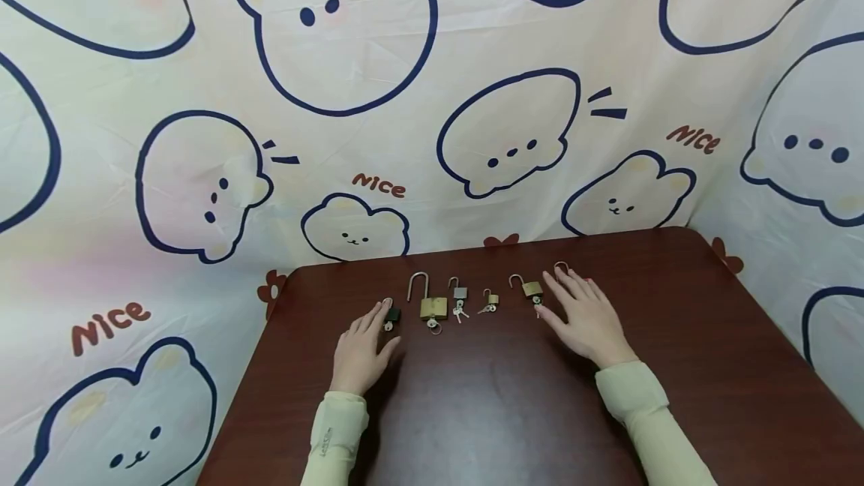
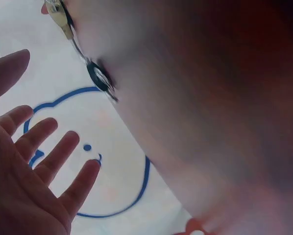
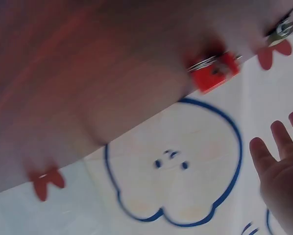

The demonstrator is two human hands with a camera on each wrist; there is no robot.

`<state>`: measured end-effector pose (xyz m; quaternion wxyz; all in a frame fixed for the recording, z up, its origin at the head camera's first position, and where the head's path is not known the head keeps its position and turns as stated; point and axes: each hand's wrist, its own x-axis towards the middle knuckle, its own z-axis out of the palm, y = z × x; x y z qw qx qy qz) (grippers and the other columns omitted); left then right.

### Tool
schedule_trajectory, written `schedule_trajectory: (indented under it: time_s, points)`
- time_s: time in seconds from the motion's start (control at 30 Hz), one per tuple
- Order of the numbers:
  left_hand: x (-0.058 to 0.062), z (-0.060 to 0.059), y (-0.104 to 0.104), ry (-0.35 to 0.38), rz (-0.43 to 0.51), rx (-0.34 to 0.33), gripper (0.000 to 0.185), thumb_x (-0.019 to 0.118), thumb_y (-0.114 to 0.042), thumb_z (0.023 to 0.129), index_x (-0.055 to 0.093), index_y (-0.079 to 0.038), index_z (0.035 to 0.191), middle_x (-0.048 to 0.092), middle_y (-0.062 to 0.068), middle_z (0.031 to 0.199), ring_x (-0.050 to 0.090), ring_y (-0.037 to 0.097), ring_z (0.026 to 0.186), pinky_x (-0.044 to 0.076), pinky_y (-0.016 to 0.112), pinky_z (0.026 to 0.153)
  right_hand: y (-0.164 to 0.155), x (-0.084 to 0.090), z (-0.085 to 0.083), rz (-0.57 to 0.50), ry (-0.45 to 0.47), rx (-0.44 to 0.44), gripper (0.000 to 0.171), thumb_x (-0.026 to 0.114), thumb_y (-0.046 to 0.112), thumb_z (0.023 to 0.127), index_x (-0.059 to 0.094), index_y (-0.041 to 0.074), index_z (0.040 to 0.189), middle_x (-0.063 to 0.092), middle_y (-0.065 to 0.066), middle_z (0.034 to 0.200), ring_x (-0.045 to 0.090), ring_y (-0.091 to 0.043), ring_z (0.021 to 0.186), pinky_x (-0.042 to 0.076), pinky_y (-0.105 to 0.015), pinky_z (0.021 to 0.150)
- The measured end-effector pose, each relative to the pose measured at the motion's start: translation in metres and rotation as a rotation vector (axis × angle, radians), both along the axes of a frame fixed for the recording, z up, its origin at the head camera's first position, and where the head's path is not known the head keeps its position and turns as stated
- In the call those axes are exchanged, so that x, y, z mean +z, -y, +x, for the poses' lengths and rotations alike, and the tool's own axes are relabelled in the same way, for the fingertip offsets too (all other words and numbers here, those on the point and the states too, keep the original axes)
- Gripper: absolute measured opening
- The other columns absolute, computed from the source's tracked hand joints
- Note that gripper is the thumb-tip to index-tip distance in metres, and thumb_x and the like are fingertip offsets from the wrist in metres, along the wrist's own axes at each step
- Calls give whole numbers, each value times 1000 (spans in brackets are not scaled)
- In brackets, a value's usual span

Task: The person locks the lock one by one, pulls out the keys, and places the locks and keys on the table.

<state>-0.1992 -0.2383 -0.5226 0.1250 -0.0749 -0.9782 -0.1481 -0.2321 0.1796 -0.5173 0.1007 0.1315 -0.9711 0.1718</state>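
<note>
Cream cloth printed with blue-outlined bear faces (image 1: 334,28) hangs behind and around a dark reddish-brown bench (image 1: 513,411). On the cloth the word "Nice" can be read in red-brown letters in three places: above the bench's far edge (image 1: 379,185), at upper right (image 1: 693,139) and at lower left (image 1: 110,323). Small red bows sit on the print by the bench corners.

A row of padlocks lies along the far part of the bench. From left to right: a small dark padlock (image 1: 391,316), a large brass padlock (image 1: 433,307) with a long raised shackle and a key in its underside, a small grey padlock (image 1: 460,293) with keys beside it, a tiny brass padlock (image 1: 492,298) with a key, and a brass padlock (image 1: 531,289) with its shackle swung open. Past that, a further metal loop (image 1: 561,266) shows at the right fingertips; what it belongs to is hidden.

The left hand (image 1: 362,351) lies flat on the bench, fingers straight and spread, its fingertips just beside the small dark padlock. The right hand (image 1: 586,317) also lies flat with fingers straight, its thumb side just beside the open brass padlock. Neither hand grips anything. Both arms wear pale yellow sleeves (image 1: 334,430); small print on the left cuff is too small to read.

The wrist views are blurred; each shows an open palm against the bear print.
</note>
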Motion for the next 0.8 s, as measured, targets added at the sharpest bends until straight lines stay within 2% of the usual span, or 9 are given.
schedule_trajectory:
  time_s: [0.23,0.43,0.6,0.8]
  points:
    - [0,-26,-19,46,-4,-49,66,70,-39,99,45,-22,157,56,12,151,54,37,136,47,60,105,46,-4,-18,10,23,108,71,48,61,103,41,19,160,42,-13,163,37,-38,152,29,-60,122]
    - [-1,-46,-35,141,48,-83,63,69,-38,100,47,-19,156,56,12,150,52,38,139,47,59,108,82,-9,-29,-1,67,178,67,55,57,102,47,18,156,47,-13,159,43,-40,147,33,-63,118]
    - [1,-55,-48,204,60,-90,63,69,-36,100,47,-16,155,55,14,151,52,39,139,46,58,110,104,-11,-38,30,70,230,63,57,54,103,51,17,154,51,-12,155,47,-38,143,36,-62,116]
    - [-1,-61,-62,211,31,-118,62,68,-35,100,47,-15,155,54,13,152,53,38,138,47,57,109,123,-13,-49,90,81,247,59,59,50,103,54,16,151,55,-11,151,50,-35,140,38,-60,116]
